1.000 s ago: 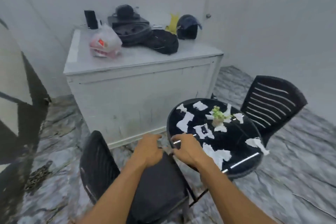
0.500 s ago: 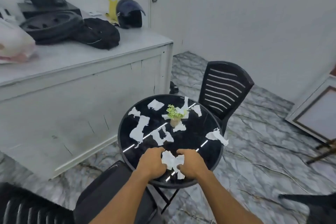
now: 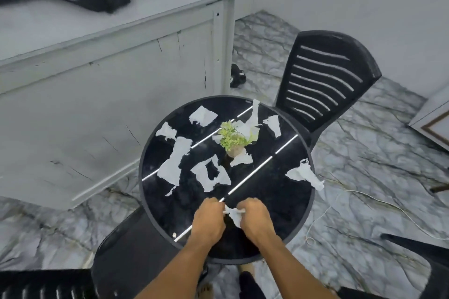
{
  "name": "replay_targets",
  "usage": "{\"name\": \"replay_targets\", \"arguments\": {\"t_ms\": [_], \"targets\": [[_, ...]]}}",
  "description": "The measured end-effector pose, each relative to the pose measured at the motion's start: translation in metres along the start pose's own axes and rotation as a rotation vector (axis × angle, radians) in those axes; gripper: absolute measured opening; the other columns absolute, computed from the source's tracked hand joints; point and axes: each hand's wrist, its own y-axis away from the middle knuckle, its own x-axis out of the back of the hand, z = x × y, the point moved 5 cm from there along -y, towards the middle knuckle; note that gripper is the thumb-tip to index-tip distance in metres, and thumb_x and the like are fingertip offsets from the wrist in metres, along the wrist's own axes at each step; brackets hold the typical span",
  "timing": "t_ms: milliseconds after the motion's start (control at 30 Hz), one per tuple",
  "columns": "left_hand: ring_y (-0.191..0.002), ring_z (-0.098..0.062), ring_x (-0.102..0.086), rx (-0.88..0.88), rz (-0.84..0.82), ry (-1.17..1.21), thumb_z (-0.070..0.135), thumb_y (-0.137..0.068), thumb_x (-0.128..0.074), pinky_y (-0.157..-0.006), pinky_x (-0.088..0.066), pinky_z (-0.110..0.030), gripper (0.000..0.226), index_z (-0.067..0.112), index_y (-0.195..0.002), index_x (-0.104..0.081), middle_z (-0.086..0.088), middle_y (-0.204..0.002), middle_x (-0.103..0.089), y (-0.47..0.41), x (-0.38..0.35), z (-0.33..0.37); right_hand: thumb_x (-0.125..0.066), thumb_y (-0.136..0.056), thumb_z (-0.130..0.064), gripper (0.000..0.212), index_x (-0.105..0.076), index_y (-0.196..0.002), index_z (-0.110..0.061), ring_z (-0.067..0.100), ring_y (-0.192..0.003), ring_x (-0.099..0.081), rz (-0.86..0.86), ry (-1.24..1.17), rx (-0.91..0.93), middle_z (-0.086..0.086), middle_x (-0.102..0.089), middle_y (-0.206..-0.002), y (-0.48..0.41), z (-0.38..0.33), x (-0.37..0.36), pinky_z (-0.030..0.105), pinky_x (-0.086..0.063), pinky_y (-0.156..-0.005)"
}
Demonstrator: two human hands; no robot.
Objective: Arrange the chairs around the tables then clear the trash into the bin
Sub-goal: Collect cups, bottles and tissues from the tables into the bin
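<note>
Marble-patterned floor (image 3: pixel 364 153), grey counter (image 3: pixel 121 68) left of the round black table (image 3: pixel 303 223). Change noted: hands are off the near chair (image 3: pixel 126 250) and now over the table's near edge, so chair work appears done and trash clearing starts. Left hand (image 3: pixel 209 222) and right hand (image 3: pixel 255 219) are close together, both pinching one crumpled paper scrap (image 3: pixel 233 213). Other torn paper pieces (image 3: pixel 173 162) lie spread across the tabletop, one hanging off the table's right edge. Small potted plant (image 3: pixel 234 139) stands near table centre; pot holds greenery only. Far chair (image 3: pixel 325 75) tucked beyond the table. No bin visible.
</note>
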Motion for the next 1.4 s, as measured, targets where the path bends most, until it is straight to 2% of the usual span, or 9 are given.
{"name": "replay_targets", "arguments": {"t_ms": [133, 267, 367, 467, 633, 833, 967, 1133, 1400], "targets": [[-0.104, -0.020, -0.055, 0.032, 0.275, 0.073, 0.009, -0.088, -0.059, -0.084, -0.052, -0.035, 0.015, 0.011, -0.094, -0.073, 0.001, -0.102, -0.063, -0.038, 0.042, 0.006, -0.049, -0.077, 0.000, 0.021, -0.066, -0.071, -0.009, 0.013, -0.075, -0.056, 0.270, -0.234, 0.044, 0.000, -0.064, -0.081, -0.041, 0.021, 0.044, 0.026, -0.049, -0.071], [-0.139, -0.029, -0.028, 0.169, 0.238, 0.018, 0.030, -0.083, -0.069, -0.107, -0.042, -0.046, 0.035, 0.018, -0.116, -0.068, -0.008, -0.151, -0.040, -0.079, 0.054, 0.008, -0.059, -0.087, 0.001, 0.027, -0.072, -0.110, -0.006, 0.012, -0.117, -0.052, 0.431, -0.249, -0.047, 0.007, -0.056, -0.132, -0.066, 0.063, 0.082, 0.020, -0.043, -0.101], [-0.150, -0.034, -0.006, 0.369, 0.122, 0.140, 0.046, -0.084, -0.071, -0.114, -0.034, -0.055, 0.050, 0.023, -0.128, -0.061, -0.011, -0.165, -0.009, -0.094, 0.036, 0.009, -0.069, -0.080, -0.005, 0.022, -0.078, -0.096, -0.018, 0.015, -0.124, -0.041, 0.494, -0.027, -0.096, 0.009, -0.053, -0.138, -0.069, 0.098, 0.094, 0.027, -0.039, -0.101], [-0.140, -0.035, -0.031, 0.444, 0.100, 0.090, 0.037, -0.088, -0.068, -0.104, -0.044, -0.050, 0.037, 0.019, -0.120, -0.063, -0.014, -0.154, -0.034, -0.096, 0.020, 0.015, -0.074, -0.077, -0.011, 0.020, -0.078, -0.085, -0.029, 0.035, -0.141, -0.027, 0.422, 0.092, -0.272, 0.009, -0.045, -0.147, -0.069, 0.128, 0.090, 0.049, -0.031, -0.104], [-0.085, -0.027, -0.058, 0.364, 0.264, 0.132, -0.004, -0.078, -0.053, -0.062, -0.042, -0.030, 0.017, 0.013, -0.074, -0.053, -0.002, -0.077, -0.056, -0.084, 0.017, 0.031, -0.057, -0.078, 0.004, 0.023, -0.064, -0.062, -0.011, 0.025, -0.084, -0.062, 0.293, -0.149, -0.199, 0.007, -0.063, -0.088, -0.077, 0.128, 0.076, 0.017, -0.037, -0.059], [-0.085, -0.014, -0.055, 0.203, 0.110, 0.096, 0.008, -0.088, -0.062, -0.074, -0.050, -0.028, 0.087, 0.031, -0.156, -0.013, 0.003, -0.093, -0.055, -0.103, 0.005, 0.060, -0.058, -0.078, 0.010, 0.035, -0.074, -0.102, -0.010, 0.021, -0.097, -0.062, 0.252, -0.200, -0.009, 0.000, -0.068, -0.103, -0.092, 0.086, 0.069, 0.024, -0.050, -0.084], [-0.096, -0.020, -0.057, 0.185, 0.091, 0.045, 0.006, -0.087, -0.056, -0.078, -0.051, -0.030, 0.052, 0.022, -0.137, -0.049, -0.002, -0.104, -0.056, -0.111, -0.005, 0.065, -0.054, -0.081, 0.007, 0.053, -0.058, -0.130, -0.013, 0.019, -0.104, -0.060, 0.166, -0.248, 0.020, 0.001, -0.064, -0.116, -0.099, 0.076, 0.066, 0.033, -0.052, -0.093], [-0.106, -0.017, -0.052, 0.235, 0.277, 0.112, 0.004, -0.089, -0.056, -0.075, -0.053, -0.029, 0.016, 0.010, -0.091, -0.071, 0.002, -0.115, -0.053, -0.081, 0.000, 0.037, -0.052, -0.077, 0.007, 0.040, -0.069, -0.105, -0.017, 0.013, -0.084, -0.059, 0.061, -0.229, 0.130, -0.004, -0.062, -0.091, -0.101, 0.050, 0.053, 0.030, -0.053, -0.075], [-0.136, -0.035, -0.033, 0.514, 0.356, 0.014, 0.009, -0.082, -0.067, -0.104, -0.046, -0.044, 0.022, 0.016, -0.102, -0.074, -0.011, -0.150, -0.038, -0.055, 0.054, -0.085, -0.053, -0.076, 0.005, 0.046, -0.070, -0.114, -0.014, 0.012, -0.099, -0.058, -0.081, -0.259, 0.321, -0.003, -0.065, -0.107, -0.111, -0.028, 0.004, 0.018, -0.045, -0.087]]}}
